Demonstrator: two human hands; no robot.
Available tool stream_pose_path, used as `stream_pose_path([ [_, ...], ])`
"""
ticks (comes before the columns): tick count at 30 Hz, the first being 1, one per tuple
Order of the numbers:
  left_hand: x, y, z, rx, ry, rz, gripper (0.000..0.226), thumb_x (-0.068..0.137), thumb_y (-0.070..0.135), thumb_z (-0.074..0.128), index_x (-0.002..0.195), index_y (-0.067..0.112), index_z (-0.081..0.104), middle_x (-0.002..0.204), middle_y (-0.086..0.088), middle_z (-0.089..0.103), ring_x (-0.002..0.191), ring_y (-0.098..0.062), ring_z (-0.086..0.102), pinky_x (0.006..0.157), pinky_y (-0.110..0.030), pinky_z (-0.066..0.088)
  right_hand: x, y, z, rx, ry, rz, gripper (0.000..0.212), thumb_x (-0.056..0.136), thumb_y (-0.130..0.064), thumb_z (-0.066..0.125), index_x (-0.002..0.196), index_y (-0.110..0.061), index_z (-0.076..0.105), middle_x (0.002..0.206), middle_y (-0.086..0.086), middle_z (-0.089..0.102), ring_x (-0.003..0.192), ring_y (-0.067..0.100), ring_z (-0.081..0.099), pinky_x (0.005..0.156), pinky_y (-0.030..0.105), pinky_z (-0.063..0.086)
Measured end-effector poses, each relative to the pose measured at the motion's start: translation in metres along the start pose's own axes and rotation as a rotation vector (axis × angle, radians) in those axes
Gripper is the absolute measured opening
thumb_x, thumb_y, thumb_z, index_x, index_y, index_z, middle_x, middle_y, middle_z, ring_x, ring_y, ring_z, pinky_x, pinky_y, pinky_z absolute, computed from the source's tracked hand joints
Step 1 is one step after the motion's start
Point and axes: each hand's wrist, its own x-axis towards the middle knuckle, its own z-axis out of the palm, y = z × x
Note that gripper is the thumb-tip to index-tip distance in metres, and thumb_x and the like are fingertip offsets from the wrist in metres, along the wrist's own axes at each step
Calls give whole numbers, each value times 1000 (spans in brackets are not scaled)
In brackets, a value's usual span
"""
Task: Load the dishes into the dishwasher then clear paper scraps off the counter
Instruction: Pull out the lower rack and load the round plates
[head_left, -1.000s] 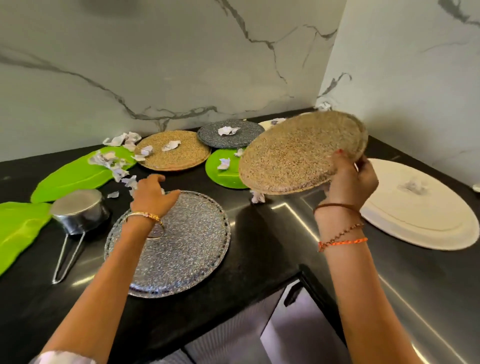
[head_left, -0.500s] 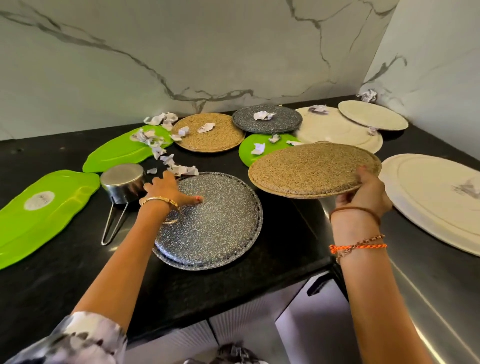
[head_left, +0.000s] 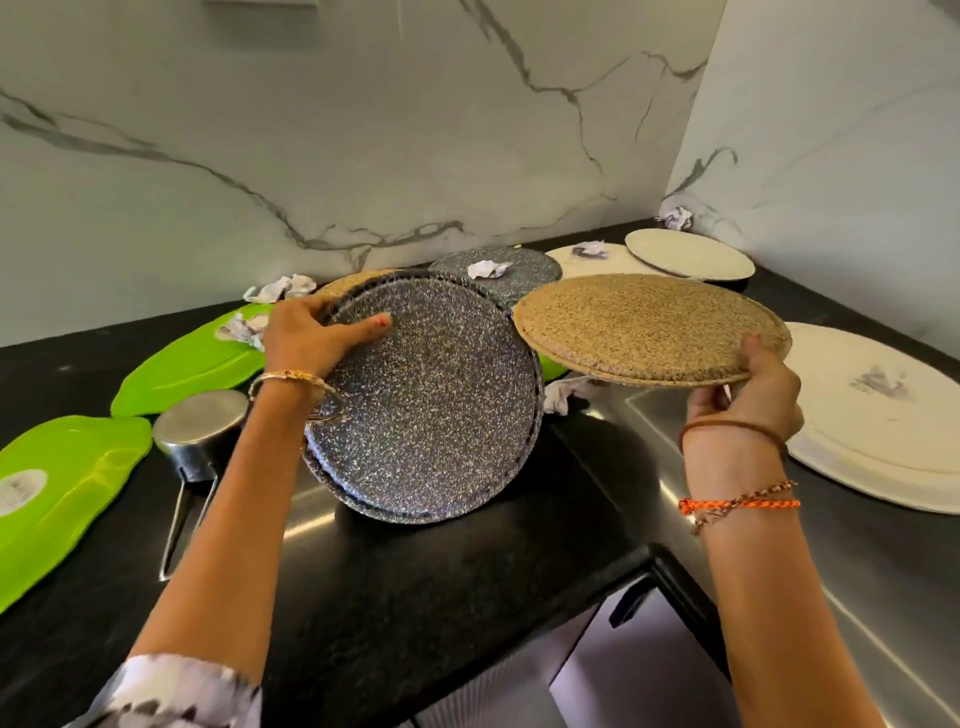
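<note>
Left hand gripping tilted gray plate, maybe touching counter; right hand holding brown plate above.

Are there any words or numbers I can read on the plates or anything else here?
No text can be read anywhere.
Round white sticker on the near green leaf-shaped plate: has faint marks, too blurred to read.
Grey mark on the big white oval platter: too blurred to tell whether it is print or a paper scrap.
</note>
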Motion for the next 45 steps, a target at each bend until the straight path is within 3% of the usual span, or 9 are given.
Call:
stream_pose_path([
  [5, 14, 19, 15, -466, -124, -125, 6, 81, 15, 67, 78, 14, 62, 52, 8, 67, 49, -3, 64, 53, -19, 56, 7, -16, -9, 110, -7, 31, 11, 86, -17, 61, 96, -14, 58, 78, -3, 58, 52, 7, 63, 40, 12, 43],
  [8, 13, 35, 41, -597, -194, -113, 11, 88, 20, 59, 79, 14, 60, 54, 9, 68, 52, -3, 65, 53, -20, 56, 14, -26, -21, 203, -3, 56, 4, 88, -21, 57, 91, -18, 56, 85, -4, 60, 63, 9, 64, 37, 11, 41],
  [10, 12, 47, 60, -702, -226, -128, 17, 92, 27, 53, 83, 13, 59, 59, 10, 69, 55, 0, 66, 55, -18, 56, 12, -33, -30, 276, 20, 86, 4, 88, -20, 56, 85, -18, 55, 80, -4, 61, 50, 9, 63, 35, 10, 39],
  [14, 10, 71, 104, -890, -441, -228, 39, 95, 40, 42, 118, 12, 56, 116, -4, 65, 102, -14, 63, 97, -40, 47, 8, -49, -54, 511, 109, 40, 7, 88, -16, 56, 81, -15, 55, 46, -2, 61, 31, 9, 54, 33, 11, 39],
  [19, -33, 111, 163, -995, -853, -358, 41, 98, 44, 30, 109, 16, 58, 90, 2, 70, 82, -13, 66, 83, -40, 50, -9, -71, -99, 697, 206, -184, 10, 90, -16, 53, 84, -11, 59, 52, 2, 65, 46, 14, 64, 43, 17, 51],
  [24, -84, 127, 209, -934, -1154, -373, 41, 97, 45, 31, 111, 17, 58, 83, 6, 73, 77, -11, 69, 63, -36, 54, -48, -91, -147, 790, 372, -369, 10, 88, -13, 53, 78, -11, 56, 67, -1, 61, 59, 11, 61, 43, 13, 48],
  [28, -145, 144, 221, -896, -1431, -481, 41, 96, 45, 30, 99, 17, 60, 77, 3, 73, 83, -18, 64, 69, -47, 48, -88, -104, -182, 801, 463, -536, 6, 78, -4, 53, 76, -10, 54, 42, 1, 61, 36, 12, 60, 41, 14, 49],
  [40, -348, 186, 185, -586, -1986, -683, 40, 93, 44, 37, 89, 13, 62, 80, -8, 72, 79, -29, 64, 73, -58, 43, -212, -154, -324, 971, 685, -854, 31, 89, -3, 43, 60, -12, 44, 29, -4, 43, 25, 7, 46, 45, 16, 49],
  [45, -473, 195, 167, -382, -2189, -608, 41, 93, 46, 36, 101, 16, 61, 93, -4, 70, 83, -24, 63, 60, -51, 47, -290, -173, -403, 1008, 733, -1065, 18, 62, 7, 46, 61, -10, 50, 36, -2, 49, 30, 8, 49, 45, 15, 50],
])
